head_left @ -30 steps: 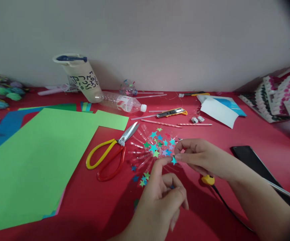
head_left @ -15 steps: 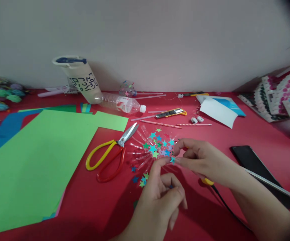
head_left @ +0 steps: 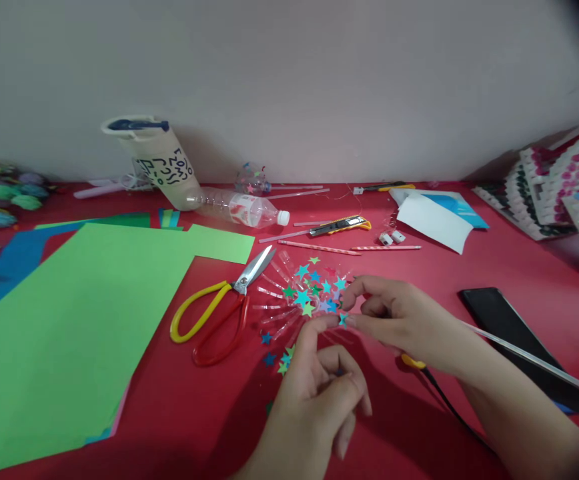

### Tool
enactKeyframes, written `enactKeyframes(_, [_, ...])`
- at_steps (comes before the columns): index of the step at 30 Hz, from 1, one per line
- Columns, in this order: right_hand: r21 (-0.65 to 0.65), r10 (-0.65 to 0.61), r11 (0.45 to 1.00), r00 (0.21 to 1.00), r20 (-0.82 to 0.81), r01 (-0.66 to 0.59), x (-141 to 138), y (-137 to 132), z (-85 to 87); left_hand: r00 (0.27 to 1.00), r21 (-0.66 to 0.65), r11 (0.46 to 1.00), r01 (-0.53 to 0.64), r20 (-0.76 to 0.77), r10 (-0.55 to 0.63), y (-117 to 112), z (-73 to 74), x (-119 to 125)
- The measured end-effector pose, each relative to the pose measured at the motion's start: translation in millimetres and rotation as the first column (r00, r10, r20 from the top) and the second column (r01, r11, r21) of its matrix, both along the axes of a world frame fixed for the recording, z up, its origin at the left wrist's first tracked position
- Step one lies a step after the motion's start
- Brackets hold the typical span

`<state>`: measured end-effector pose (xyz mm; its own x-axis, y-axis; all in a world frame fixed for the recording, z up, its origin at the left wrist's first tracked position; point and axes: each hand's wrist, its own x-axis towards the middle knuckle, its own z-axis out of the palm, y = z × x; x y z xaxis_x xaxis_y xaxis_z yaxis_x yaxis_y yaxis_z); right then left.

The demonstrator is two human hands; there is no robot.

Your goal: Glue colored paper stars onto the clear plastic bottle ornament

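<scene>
A small blue star (head_left: 343,320) is between my left index fingertip and my right thumb tip. My right hand (head_left: 394,320) has its thumb on the star, with its index finger curled just above. My left hand (head_left: 319,387) stretches its index finger to the star's other side; its remaining fingers are loosely bent and apart. Behind the fingertips lies a clear plastic piece cut into splayed strips (head_left: 274,307), its middle covered with stars, among them a larger blue star (head_left: 302,298). Several loose stars (head_left: 268,359) lie beside my left hand, which partly hides them.
Scissors (head_left: 242,283) lie open left of the plastic piece, near green paper sheets (head_left: 69,320). Behind are a plastic bottle (head_left: 254,210), a leaning white container (head_left: 162,157), a box cutter (head_left: 339,225) and striped pencils (head_left: 387,248). A black phone (head_left: 514,340) and a yellow-tipped corded tool (head_left: 412,362) are rightward.
The view has shifted very slightly. Both hands keep nearly the same pose around the small blue star, which appears turned a little.
</scene>
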<state>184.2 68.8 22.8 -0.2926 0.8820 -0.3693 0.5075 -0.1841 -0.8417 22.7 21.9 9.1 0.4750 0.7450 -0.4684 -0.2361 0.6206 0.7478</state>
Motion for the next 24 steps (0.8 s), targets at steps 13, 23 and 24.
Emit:
enactKeyframes(13, [0.040,0.055,0.998,0.998,0.004,-0.056,2.7,0.8,-4.5,1.000,-0.013,1.000,-0.010,-0.010,0.010,0.4,2.0,0.2])
enactKeyframes(23, [0.067,0.061,0.996,0.998,-0.023,-0.060,2.3,1.0,-4.8,0.992,-0.068,0.998,0.017,0.127,-0.008,3.7,-1.3,-5.6])
enactKeyframes(24, [0.066,0.061,0.996,0.998,-0.023,-0.059,2.2,1.0,-4.6,0.991,-0.067,0.998,0.013,0.137,-0.004,3.8,-1.5,-6.0])
